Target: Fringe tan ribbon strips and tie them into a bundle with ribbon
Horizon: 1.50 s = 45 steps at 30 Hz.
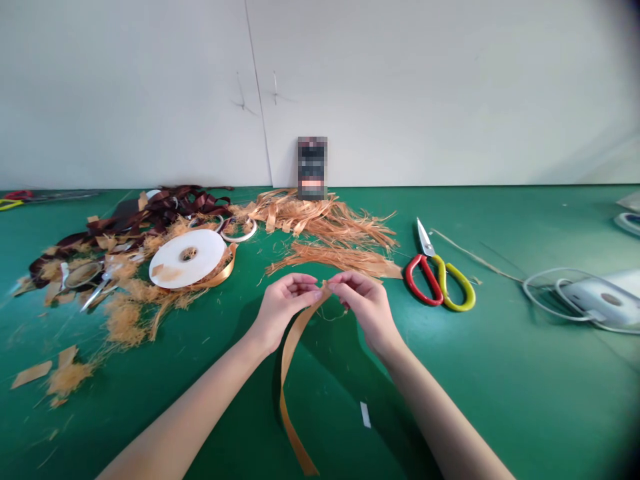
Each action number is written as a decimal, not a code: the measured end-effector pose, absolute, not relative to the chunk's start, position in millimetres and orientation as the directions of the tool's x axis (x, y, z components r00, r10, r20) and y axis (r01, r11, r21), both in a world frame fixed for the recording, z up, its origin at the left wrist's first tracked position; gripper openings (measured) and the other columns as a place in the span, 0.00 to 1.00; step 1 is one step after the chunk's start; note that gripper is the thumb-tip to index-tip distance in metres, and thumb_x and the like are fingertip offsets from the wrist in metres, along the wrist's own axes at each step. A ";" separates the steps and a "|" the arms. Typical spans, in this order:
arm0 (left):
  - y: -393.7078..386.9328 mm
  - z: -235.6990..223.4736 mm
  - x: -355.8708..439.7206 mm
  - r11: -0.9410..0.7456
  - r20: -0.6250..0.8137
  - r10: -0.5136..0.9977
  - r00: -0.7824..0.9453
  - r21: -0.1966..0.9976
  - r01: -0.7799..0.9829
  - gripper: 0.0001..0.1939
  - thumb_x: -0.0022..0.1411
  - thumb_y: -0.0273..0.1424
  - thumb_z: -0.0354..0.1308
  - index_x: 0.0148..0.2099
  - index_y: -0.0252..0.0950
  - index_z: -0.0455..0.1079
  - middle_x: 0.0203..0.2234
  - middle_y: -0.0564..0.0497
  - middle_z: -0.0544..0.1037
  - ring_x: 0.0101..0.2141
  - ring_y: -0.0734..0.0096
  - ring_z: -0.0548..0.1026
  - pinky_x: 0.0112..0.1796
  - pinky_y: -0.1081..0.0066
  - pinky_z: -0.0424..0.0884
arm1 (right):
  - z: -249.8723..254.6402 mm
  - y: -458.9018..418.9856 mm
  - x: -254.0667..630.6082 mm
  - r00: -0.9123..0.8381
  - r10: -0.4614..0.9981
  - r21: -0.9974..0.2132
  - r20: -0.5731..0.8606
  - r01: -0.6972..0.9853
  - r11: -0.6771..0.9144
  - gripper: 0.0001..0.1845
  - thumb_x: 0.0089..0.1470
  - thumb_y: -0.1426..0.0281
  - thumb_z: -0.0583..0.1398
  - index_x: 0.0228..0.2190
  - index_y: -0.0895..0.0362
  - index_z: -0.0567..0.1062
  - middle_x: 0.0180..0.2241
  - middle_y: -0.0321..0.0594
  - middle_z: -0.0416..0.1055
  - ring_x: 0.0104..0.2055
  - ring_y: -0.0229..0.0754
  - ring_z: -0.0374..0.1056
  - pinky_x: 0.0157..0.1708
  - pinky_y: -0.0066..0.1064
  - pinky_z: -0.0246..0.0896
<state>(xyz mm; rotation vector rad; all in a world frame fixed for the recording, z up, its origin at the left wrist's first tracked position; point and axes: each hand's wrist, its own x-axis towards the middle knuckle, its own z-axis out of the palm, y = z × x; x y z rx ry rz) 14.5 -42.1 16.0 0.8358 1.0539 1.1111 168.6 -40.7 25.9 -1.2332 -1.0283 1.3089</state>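
One strip of tan satin ribbon (pixel 287 380), its upper end pinched at the centre between the left hand (pixel 283 310) and the right hand (pixel 363 310), the fingertips (pixel 311 291) of both closed together on it. Long axis running from that pinch down and back toward the body in a loose curve, nearer the left forearm than the right, free end low over the green mat (pixel 500 400), contact with it impossible to tell. Fine loose threads (pixel 333 317) dangling just beside the right hand. Beyond the hands, a frayed heap of tan fibres (pixel 320 220). Further left, a white ribbon spool (pixel 187 259) among fluff and dark brown ribbon (pixel 150 213). Further right, red-and-yellow-handled scissors (pixel 440 283), then a white cable (pixel 550 293) looped beside a white device (pixel 605 300).
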 end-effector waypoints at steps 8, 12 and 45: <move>-40.6 15.7 15.2 0.255 -0.240 0.967 0.084 0.921 -0.296 0.13 0.45 0.28 0.70 0.35 0.34 0.73 0.29 0.53 0.77 0.33 0.74 0.74 0.40 0.72 0.69 | 25.1 -40.2 167.8 0.045 0.994 -0.978 -0.103 -0.185 -0.093 0.14 0.40 0.66 0.67 0.29 0.56 0.71 0.28 0.35 0.71 0.28 0.35 0.64 0.27 0.28 0.55; -40.8 17.1 15.7 0.241 -0.222 0.970 0.100 0.930 -0.276 0.12 0.44 0.28 0.70 0.34 0.33 0.73 0.27 0.53 0.77 0.32 0.74 0.74 0.39 0.72 0.70 | 21.2 -40.0 165.8 0.001 0.997 -0.986 -0.077 -0.147 -0.076 0.17 0.38 0.67 0.68 0.32 0.56 0.70 0.27 0.34 0.71 0.28 0.36 0.65 0.30 0.30 0.58; -39.7 14.1 14.5 0.246 -0.233 0.969 0.081 0.937 -0.249 0.11 0.43 0.28 0.69 0.32 0.35 0.73 0.25 0.53 0.77 0.31 0.73 0.74 0.38 0.72 0.69 | 23.2 -37.4 170.2 0.151 0.987 -0.957 -0.059 -0.289 -0.013 0.16 0.40 0.72 0.65 0.31 0.53 0.65 0.27 0.31 0.70 0.32 0.36 0.67 0.37 0.31 0.61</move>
